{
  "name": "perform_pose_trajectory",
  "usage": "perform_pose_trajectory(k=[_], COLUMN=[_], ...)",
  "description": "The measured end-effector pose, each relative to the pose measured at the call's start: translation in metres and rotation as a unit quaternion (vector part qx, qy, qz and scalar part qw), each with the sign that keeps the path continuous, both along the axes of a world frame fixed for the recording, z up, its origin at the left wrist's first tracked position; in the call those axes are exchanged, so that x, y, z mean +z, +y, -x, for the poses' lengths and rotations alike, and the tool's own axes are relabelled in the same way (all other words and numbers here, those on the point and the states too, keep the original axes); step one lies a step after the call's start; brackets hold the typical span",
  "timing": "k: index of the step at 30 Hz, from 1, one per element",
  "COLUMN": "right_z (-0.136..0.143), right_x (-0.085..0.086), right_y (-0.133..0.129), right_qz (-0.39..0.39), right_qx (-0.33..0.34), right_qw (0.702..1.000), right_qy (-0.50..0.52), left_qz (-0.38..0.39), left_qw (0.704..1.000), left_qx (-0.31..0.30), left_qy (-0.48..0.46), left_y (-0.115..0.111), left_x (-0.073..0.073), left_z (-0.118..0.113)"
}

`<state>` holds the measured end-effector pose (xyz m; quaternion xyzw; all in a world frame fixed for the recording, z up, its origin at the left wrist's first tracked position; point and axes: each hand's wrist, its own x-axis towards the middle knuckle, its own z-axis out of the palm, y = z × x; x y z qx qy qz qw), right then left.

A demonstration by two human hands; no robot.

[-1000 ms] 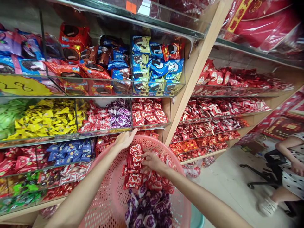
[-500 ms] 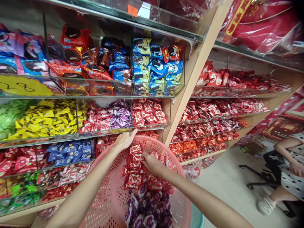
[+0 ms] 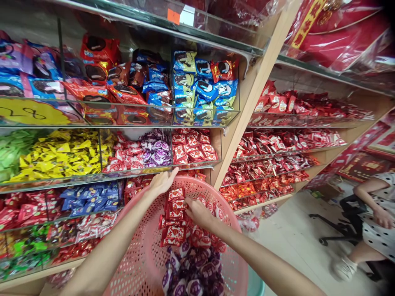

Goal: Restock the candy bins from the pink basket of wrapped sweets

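Observation:
My left hand [image 3: 162, 183] grips the far rim of a pink perforated plastic basket [image 3: 132, 250], its thumb lying along the edge. Inside the basket, my right hand [image 3: 199, 213] has its fingers closed at the edge of a red candy packet [image 3: 178, 204] in a short stack; the fingertips are partly hidden. More red packets with white patterns lie just below in the stack [image 3: 173, 235]. Purple-and-white wrapped candies [image 3: 196, 271] are heaped at the near side. Red-and-white twist-wrapped candies [image 3: 202, 238] sit under and beside my right wrist.
Clear-fronted shelf bins ahead hold yellow packets [image 3: 68, 156], purple candies [image 3: 157, 150], red packets [image 3: 194, 148] and blue cookie packs [image 3: 205, 88]. A wooden upright [image 3: 247, 111] divides the shelves. At right a person in a dotted garment [image 3: 378, 222] sits by a wheeled chair base [image 3: 336, 234].
Both hands and the candies in the basket stay practically in place. The view shifts very slightly, and the seated person's arm and foot appear a little further left.

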<state>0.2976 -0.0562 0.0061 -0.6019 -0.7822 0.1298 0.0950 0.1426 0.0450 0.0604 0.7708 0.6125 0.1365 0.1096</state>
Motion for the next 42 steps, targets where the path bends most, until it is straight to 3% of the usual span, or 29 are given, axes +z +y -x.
perform_pose_trajectory(k=[12,15,18,23,26,29,32,36,42], right_z=[-0.002,-0.006,-0.018,-0.048,-0.056,-0.045,-0.022,0.005,0.017], right_x=[0.002,0.020,0.053,0.115,0.138,0.149,0.152,0.156,0.164], right_y=[-0.002,0.000,0.013,0.059,0.091,0.117,0.133,0.145,0.153], right_qz=[0.003,-0.028,-0.092,-0.236,-0.267,-0.285,-0.309,-0.313,-0.307], right_qx=[-0.020,-0.006,-0.006,-0.050,-0.090,-0.090,-0.044,-0.018,0.010], right_qw=[0.999,0.997,0.989,0.959,0.951,0.950,0.950,0.944,0.931], right_qy=[0.026,0.069,0.117,0.147,0.130,0.087,0.002,-0.100,-0.196], left_qz=[-0.003,0.005,0.006,-0.007,-0.010,-0.010,-0.011,-0.004,-0.006], left_qw=[1.000,1.000,1.000,1.000,1.000,1.000,1.000,1.000,1.000], left_qx=[-0.008,-0.007,-0.004,-0.007,-0.008,-0.005,-0.001,-0.003,-0.008], left_qy=[-0.010,-0.015,-0.021,-0.012,-0.008,-0.009,-0.012,-0.011,-0.009], left_y=[0.000,0.001,0.001,0.001,0.001,0.002,0.003,0.003,0.004], left_x=[-0.001,-0.002,-0.002,-0.003,-0.004,-0.005,-0.005,-0.004,-0.004], left_z=[0.002,0.003,0.003,0.004,0.004,0.004,0.004,0.004,0.003])
